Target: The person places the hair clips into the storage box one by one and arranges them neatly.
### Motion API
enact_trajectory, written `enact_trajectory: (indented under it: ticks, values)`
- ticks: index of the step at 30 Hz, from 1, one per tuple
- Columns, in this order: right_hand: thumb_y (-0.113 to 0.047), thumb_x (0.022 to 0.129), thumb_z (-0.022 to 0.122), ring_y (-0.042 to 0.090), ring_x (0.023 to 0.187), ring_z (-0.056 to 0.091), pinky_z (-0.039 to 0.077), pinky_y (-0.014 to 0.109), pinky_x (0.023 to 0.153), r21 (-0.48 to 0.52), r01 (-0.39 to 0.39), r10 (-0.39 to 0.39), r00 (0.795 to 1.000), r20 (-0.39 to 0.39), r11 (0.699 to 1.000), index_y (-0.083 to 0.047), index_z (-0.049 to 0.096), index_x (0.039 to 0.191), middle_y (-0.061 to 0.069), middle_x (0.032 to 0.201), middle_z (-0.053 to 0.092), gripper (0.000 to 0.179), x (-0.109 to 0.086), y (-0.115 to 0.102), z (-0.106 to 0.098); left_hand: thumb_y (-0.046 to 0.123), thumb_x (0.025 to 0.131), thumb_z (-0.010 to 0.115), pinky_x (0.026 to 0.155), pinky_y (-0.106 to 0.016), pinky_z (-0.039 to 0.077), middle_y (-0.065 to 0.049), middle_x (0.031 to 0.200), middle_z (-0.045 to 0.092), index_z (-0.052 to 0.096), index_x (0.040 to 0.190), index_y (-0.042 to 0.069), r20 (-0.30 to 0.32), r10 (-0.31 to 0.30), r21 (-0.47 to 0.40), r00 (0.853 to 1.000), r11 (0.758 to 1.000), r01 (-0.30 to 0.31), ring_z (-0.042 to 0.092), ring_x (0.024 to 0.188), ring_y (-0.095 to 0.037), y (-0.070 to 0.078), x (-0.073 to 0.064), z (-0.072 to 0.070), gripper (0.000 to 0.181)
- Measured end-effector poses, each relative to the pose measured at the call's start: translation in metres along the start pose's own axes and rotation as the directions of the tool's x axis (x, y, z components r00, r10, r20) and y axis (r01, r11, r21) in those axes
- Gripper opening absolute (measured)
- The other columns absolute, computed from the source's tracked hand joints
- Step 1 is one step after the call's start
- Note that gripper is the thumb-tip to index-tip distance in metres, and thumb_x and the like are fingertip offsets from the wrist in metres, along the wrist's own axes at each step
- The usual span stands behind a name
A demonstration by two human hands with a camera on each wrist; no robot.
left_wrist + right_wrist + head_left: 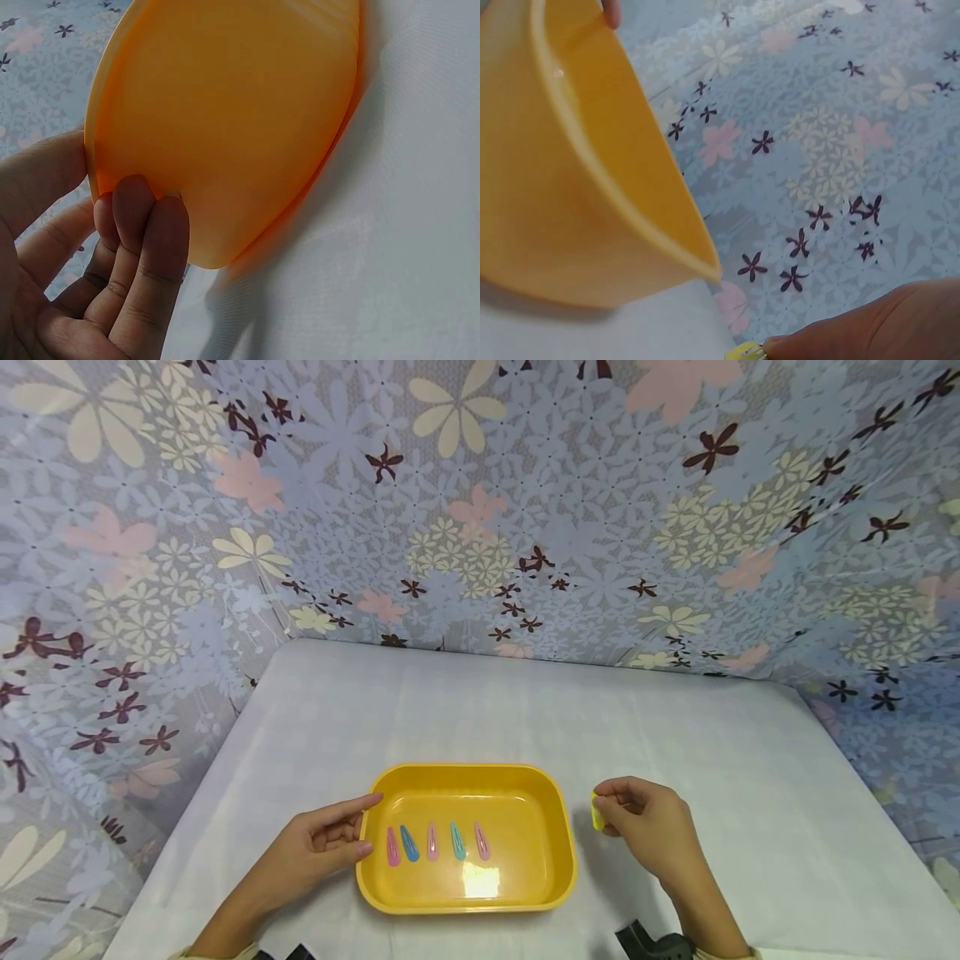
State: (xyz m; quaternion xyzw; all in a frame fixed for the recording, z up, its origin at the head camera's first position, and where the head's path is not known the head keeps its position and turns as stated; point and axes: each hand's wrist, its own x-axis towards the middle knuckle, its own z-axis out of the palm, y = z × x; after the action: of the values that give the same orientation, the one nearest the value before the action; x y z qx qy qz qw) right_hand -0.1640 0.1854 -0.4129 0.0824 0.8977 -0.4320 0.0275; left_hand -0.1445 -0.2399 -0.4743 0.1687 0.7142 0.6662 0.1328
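A yellow tray (pixel 525 835) lies on the white cloth. My left hand (pixel 318 843) holds its left rim, thumb and index fingertip at the edge; in the left wrist view other fingers (pixel 165 240) press the tray's outer wall. In a row on the tray's left and middle floor lie several snap hair clips: a dark pink clip (pixel 393 847), a blue clip (pixel 408 843), a teal clip (pixel 457 841) and lighter pink ones. Just right of the tray, my right hand (pixel 652 827) pinches a yellow hair clip (pixel 597 812) between thumb and fingers, partly hidden by them.
White cloth (pixel 525 710) covers the table around the tray. Flower-patterned fabric (pixel 480 527) hangs behind the table and along its sides. Dark wrist straps (pixel 652 941) show at the bottom edge.
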Motion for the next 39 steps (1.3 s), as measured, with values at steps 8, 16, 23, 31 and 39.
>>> enact_trajectory:
  ticks: [8, 16, 23, 31, 39]
  values:
    - [-0.015, 0.095, 0.075, 0.018, 0.073, 0.070, 0.060, 0.027, 0.067, 0.037, 0.019, -0.020, 1.000, 0.016, 0.999, -0.004, 0.075, 0.108, 0.006, 0.089, 0.071, 0.017, -0.003, -0.018, 0.008, 0.005, 0.096, 0.070, 0.071, -0.020, 0.053, -0.023, 0.103, 0.058, 0.052, 0.146, -0.004, 0.003, 0.007, -0.002, 1.000, 1.000, -0.007, 0.060, 0.086, -0.010, -0.001, 0.000, -0.001, 0.053]
    - [-0.009, 0.094, 0.075, 0.023, 0.075, 0.069, 0.061, 0.030, 0.067, 0.160, 0.049, -0.067, 0.992, 0.107, 0.986, -0.005, 0.075, 0.104, 0.010, 0.090, 0.069, 0.011, -0.004, -0.033, 0.021, 0.005, 0.096, 0.071, 0.071, -0.020, 0.054, -0.025, 0.103, 0.058, 0.051, 0.146, -0.005, 0.003, 0.002, -0.020, 1.000, 1.000, -0.002, 0.060, 0.085, -0.010, -0.001, 0.001, -0.001, 0.055]
    - [-0.005, 0.092, 0.075, 0.025, 0.073, 0.068, 0.061, 0.030, 0.067, 0.223, 0.050, -0.089, 0.982, 0.166, 0.973, -0.004, 0.075, 0.101, 0.011, 0.089, 0.068, 0.009, -0.005, -0.036, 0.035, 0.006, 0.096, 0.071, 0.072, -0.020, 0.054, -0.021, 0.103, 0.058, 0.052, 0.146, -0.003, -0.004, -0.029, -0.009, 1.000, 1.000, 0.029, 0.060, 0.085, -0.010, -0.001, 0.002, -0.001, 0.054]
    - [-0.004, 0.092, 0.076, 0.022, 0.069, 0.068, 0.061, 0.031, 0.064, 0.192, 0.119, -0.152, 0.974, 0.168, 0.974, -0.004, 0.075, 0.097, 0.007, 0.083, 0.068, 0.006, -0.009, -0.038, 0.048, 0.005, 0.096, 0.071, 0.072, -0.020, 0.054, -0.018, 0.100, 0.059, 0.053, 0.146, -0.002, -0.008, 0.011, 0.002, 1.000, 1.000, -0.011, 0.060, 0.085, -0.009, -0.004, 0.001, 0.000, 0.053]
    - [-0.005, 0.091, 0.075, 0.013, 0.061, 0.064, 0.056, 0.025, 0.057, 0.046, 0.196, -0.200, 0.972, 0.125, 0.980, -0.007, 0.076, 0.094, -0.002, 0.077, 0.066, 0.004, -0.014, -0.046, 0.062, 0.005, 0.097, 0.070, 0.073, -0.021, 0.055, -0.019, 0.100, 0.059, 0.051, 0.147, -0.004, 0.014, 0.018, -0.010, 1.000, 1.000, -0.018, 0.060, 0.086, -0.009, -0.003, 0.001, -0.001, 0.054]
